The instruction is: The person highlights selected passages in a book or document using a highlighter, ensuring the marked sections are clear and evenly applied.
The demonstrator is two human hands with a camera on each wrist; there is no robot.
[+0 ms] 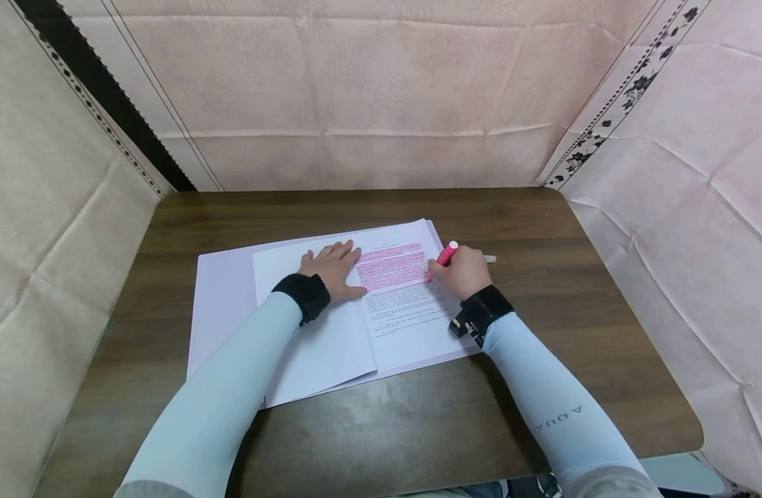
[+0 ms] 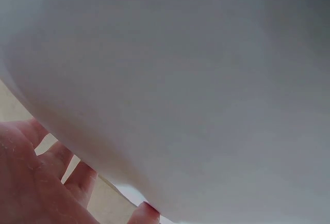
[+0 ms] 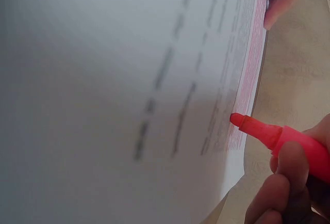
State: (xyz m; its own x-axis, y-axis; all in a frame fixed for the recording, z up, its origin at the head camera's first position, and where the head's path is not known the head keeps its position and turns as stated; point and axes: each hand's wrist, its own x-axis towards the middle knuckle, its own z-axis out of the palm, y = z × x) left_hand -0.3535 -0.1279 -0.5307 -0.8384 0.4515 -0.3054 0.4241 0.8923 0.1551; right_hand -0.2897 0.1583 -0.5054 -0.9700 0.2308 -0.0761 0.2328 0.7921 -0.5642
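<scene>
An open booklet of white pages lies on the table, its right page printed with lines of text. Pink highlighting covers the upper paragraph of that page. My left hand rests on the left page with fingers spread, the thumb reaching to the fold. A pink highlighter is gripped in my right hand. In the right wrist view, its uncapped orange-red tip is right at the end of the text lines. A short whitish piece shows beyond the right hand.
Beneath the pages a pale lavender sheet extends to the left. The brown wooden table has cloth hangings behind it and on both sides. The booklet's near edge lifts slightly toward the front.
</scene>
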